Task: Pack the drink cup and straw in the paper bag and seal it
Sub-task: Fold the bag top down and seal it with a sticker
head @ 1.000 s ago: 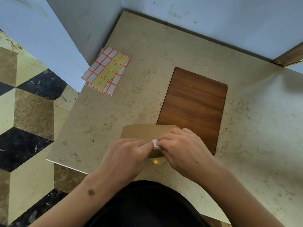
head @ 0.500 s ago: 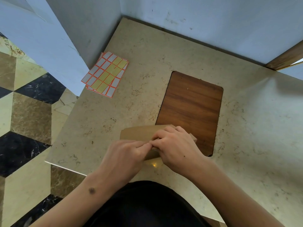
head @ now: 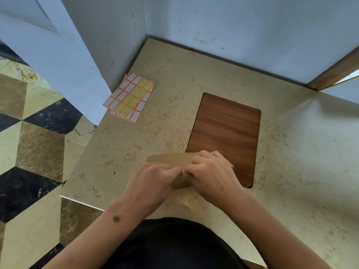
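The desk [head: 291, 162] is pale stone, set into a corner between blue-grey walls [head: 233, 35], with a patterned floor [head: 29, 152] of dark and light tiles at the left. A dark wood panel [head: 225, 133] is inset in the desk top, its long side running away from the person.

Near the desk's front edge stands the bag [head: 167, 159], brown paper, its folded top running left to right, with the right end over the near corner of the panel. The cup and straw cannot be seen.

The left hand [head: 149, 187] and right hand [head: 211, 177] meet over the middle of the fold, fingertips touching each other, curled down onto the paper. Each grip pinches the bag's folded top; a sliver of white shows between the fingertips, too small to identify.

A stack of label sheets [head: 130, 100], white and yellow with orange borders, lies well apart at the far left, by the wall.
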